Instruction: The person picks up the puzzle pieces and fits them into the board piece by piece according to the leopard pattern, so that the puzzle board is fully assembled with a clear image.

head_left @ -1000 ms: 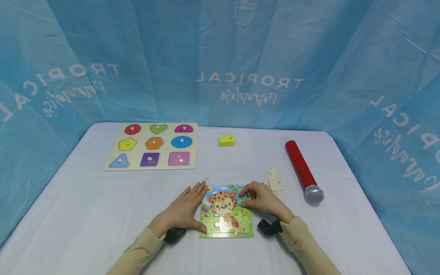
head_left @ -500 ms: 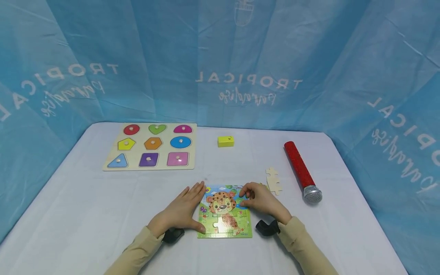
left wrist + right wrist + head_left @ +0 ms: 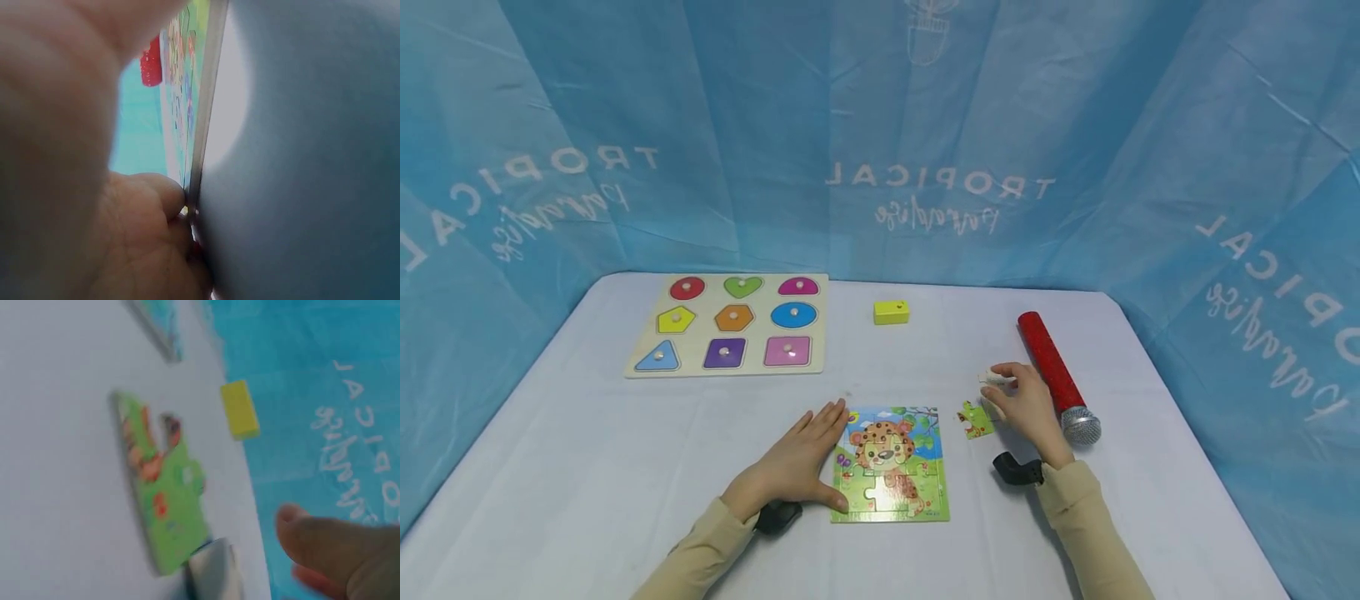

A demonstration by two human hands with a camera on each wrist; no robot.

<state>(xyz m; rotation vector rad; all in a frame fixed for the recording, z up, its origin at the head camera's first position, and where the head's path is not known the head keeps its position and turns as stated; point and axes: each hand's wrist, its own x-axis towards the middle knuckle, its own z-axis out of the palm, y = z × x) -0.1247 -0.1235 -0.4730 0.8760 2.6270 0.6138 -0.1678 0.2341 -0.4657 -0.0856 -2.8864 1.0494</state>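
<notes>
My left hand (image 3: 797, 458) lies with straight fingers along the left edge of the leopard jigsaw puzzle (image 3: 928, 500), its thumb at the lower left corner. The left wrist view shows the puzzle board's edge (image 3: 212, 75) beside the fingers. A pale, shiny, piece-shaped patch shows in the puzzle's lower middle. To the right of the board, my right hand (image 3: 1030, 412) pinches a blank-side-up puzzle piece (image 3: 995, 378) between thumb and finger. Left of that hand lies a green puzzle piece (image 3: 976, 420) with its picture up. Another pale piece (image 3: 215, 569), blurred, overlaps the green piece's end in the right wrist view.
A red microphone (image 3: 1051, 358) lies just right of the right hand. Toward the back stands a yellow block (image 3: 891, 312). The shape-knob board (image 3: 692, 367) lies at the back left. Blue printed cloth (image 3: 760, 208) hangs behind the white table (image 3: 587, 483).
My right hand has left the puzzle's upper right part and moved right and back to the blank piece, uncovering the green piece. The left hand stays in place.
</notes>
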